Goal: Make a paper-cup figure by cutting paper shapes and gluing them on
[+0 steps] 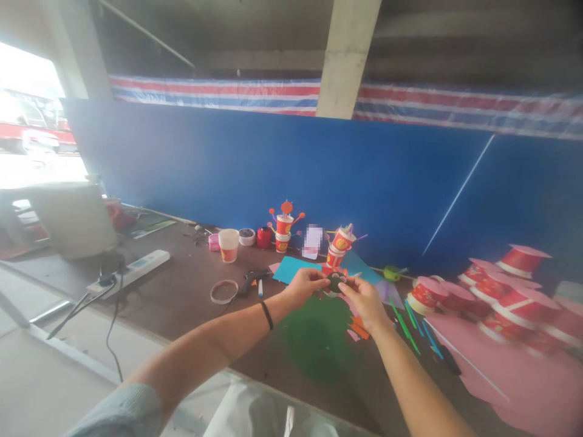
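Blue, smooth panelling (218, 164) stands behind the dark brown tabletop (182, 309) in front of you. Taking the small, dark green, roundish piece (336, 282) as the centre of your clock, you have it raised above the table between both hands. Your left hand (307, 285) pinches its left edge; your right hand (364, 298) pinches its right edge, thumb toward you. At 12 o'clock, just beyond, stands a red-and-white stacked-cup figure (336, 258); a second red-and-white cup figure with orange discs (283, 235) stands at 11. You have a flat turquoise sheet (289, 270) at 10, a black glue gun (248, 281) at 9, bright orange scraps (359, 328) at 5 and red, pink-topped drum shapes (501, 297) at 3. Below your hands, around 7, lies a flat green patch (310, 340).
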Tool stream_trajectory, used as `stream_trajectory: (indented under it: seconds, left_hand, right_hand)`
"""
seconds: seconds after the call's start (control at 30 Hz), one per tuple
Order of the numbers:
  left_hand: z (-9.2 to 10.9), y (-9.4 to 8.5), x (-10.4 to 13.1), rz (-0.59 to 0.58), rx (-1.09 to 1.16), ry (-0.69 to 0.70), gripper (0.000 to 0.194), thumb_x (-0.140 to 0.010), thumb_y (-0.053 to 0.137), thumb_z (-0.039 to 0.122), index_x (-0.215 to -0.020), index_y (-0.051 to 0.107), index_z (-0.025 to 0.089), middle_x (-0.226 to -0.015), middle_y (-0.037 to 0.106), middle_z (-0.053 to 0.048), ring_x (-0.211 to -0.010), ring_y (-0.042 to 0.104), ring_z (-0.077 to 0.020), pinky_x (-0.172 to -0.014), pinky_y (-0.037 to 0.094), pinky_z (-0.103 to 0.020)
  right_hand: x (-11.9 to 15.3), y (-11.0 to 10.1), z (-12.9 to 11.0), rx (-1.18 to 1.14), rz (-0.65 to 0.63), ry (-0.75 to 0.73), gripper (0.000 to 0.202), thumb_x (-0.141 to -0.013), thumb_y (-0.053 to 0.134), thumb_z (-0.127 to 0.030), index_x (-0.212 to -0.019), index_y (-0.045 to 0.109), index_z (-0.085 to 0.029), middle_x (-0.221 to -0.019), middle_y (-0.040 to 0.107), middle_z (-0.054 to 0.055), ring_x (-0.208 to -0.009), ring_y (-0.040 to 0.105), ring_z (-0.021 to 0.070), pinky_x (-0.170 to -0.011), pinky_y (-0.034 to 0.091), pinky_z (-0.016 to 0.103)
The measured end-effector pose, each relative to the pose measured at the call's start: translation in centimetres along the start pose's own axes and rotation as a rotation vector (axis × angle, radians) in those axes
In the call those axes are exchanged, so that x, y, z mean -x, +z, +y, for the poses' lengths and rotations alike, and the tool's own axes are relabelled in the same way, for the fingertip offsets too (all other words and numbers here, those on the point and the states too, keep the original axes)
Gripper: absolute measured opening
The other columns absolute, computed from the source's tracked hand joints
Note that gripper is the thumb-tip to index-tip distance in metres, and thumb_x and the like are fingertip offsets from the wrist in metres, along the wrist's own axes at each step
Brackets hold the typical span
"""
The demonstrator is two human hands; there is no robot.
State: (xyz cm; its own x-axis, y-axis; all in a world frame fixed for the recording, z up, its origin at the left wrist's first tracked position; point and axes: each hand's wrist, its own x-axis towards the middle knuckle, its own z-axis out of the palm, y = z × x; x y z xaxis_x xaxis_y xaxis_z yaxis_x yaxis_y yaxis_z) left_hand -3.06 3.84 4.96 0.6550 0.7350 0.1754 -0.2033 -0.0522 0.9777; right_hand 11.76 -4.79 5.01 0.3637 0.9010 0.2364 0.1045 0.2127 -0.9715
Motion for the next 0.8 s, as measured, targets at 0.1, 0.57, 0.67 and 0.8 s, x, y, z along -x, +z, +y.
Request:
stream_trajectory:
  seconds: [0.1,0.57,0.67,0.8]
  left_hand:
    - [0.2,-0.1,-1.1,-0.021,-0.061,0.019,0.039,-0.064,0.072,0.046,-0.077,0.062,0.010,-0.066,0.063,-0.005,-0.061,0.061,-0.0150,-0.050,0.048,-0.024]
    - [5.8,-1.4,-21.4,0.082,-0.669,0.193,0.027,-0.073,0.064,0.031,-0.094,0.068,0.014,-0.089,0.070,-0.005,-0.083,0.063,-0.0170,-0.075,0.048,-0.026]
    - [5.4,-0.5,-25.3,0.038,-0.789,0.196,0.030,-0.071,0.066,0.028,-0.097,0.068,0.013,-0.094,0.070,-0.007,-0.087,0.063,-0.0181,-0.080,0.047,-0.027]
    - [4.4,0.8,-28.5,-0.014,-0.923,0.201,0.031,-0.067,0.068,0.026,-0.096,0.070,0.015,-0.098,0.070,-0.006,-0.093,0.061,-0.0189,-0.089,0.043,-0.028]
  right_hand:
    - [-0.7,-0.7,-0.3,0.039,0.004,-0.005,0.036,-0.066,0.072,-0.045,-0.085,0.067,-0.015,-0.078,0.072,0.006,-0.075,0.066,0.0208,-0.071,0.050,0.032]
    - [-14.6,-10.4,-4.4,0.053,0.167,-0.072,0.033,-0.061,0.077,-0.041,-0.085,0.069,-0.019,-0.081,0.071,0.004,-0.074,0.062,0.0198,-0.066,0.045,0.029]
    - [-18.0,-11.6,-4.6,0.065,0.151,-0.084,0.035,-0.060,0.078,-0.039,-0.087,0.068,-0.019,-0.088,0.072,0.004,-0.082,0.063,0.0215,-0.076,0.046,0.032]
    - [-21.8,-12.8,-3.2,0.108,0.096,-0.076,0.032,-0.061,0.078,-0.039,-0.084,0.069,-0.019,-0.087,0.072,0.004,-0.086,0.063,0.0230,-0.084,0.044,0.035]
